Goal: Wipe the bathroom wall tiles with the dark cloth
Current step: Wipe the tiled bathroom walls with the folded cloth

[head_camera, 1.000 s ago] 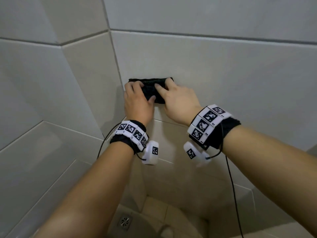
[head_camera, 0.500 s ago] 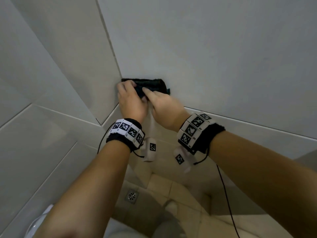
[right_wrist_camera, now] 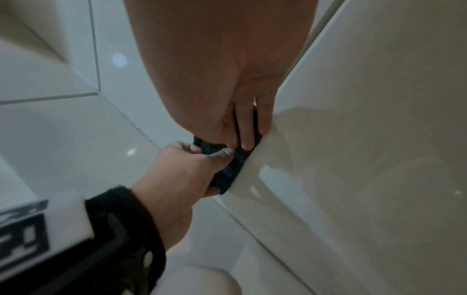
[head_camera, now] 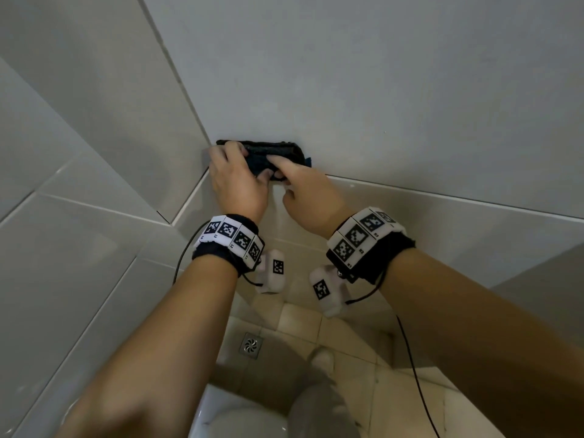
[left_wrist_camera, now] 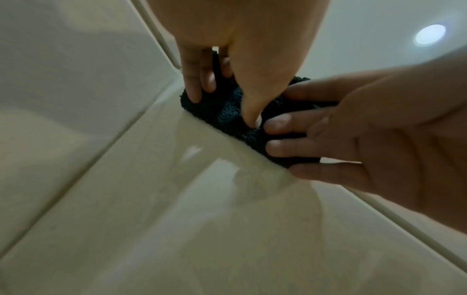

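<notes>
The cloth [head_camera: 268, 154] lies on the wall tile [head_camera: 379, 90], beside the corner, above the floor drain [head_camera: 251, 345].

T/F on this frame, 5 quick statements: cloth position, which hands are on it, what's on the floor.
1. Both hands press the dark cloth against the wall tiles. True: left hand and right hand both lie on it.
2. The cloth sits far from the wall corner. False: it is right beside the corner.
3. The right hand hangs free at the person's side. False: its fingers rest on the cloth.
4. A floor drain shows below the arms. True.
5. The cloth is white. False: it is dark.
</notes>
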The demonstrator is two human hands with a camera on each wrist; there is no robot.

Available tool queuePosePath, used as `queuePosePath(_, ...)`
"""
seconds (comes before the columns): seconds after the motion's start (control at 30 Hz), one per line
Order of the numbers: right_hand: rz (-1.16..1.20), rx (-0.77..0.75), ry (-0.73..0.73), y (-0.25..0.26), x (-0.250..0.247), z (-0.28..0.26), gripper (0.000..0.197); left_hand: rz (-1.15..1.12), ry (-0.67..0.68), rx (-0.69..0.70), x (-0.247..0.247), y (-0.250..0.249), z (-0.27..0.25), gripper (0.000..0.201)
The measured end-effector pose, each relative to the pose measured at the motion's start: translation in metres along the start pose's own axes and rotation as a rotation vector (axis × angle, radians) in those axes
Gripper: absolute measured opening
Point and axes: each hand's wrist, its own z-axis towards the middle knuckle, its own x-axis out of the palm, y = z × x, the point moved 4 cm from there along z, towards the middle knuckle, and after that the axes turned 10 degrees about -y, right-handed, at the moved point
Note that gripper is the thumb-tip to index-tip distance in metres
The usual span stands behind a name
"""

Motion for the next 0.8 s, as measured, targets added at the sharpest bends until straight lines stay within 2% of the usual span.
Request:
queuePosePath(0.37,0.001,0.115,-0.127,-0.035,-0.04,-0.038,0.069,-0.032,-0.003,0.123,0.013,-0.044,-0.036,0.051)
queuePosePath(0.8,0.004,0.271,-0.446,-0.105,-0.14,-0.129,0.059,-0.15,0.094,0.276,0.044,-0.165,-0.129,0.051)
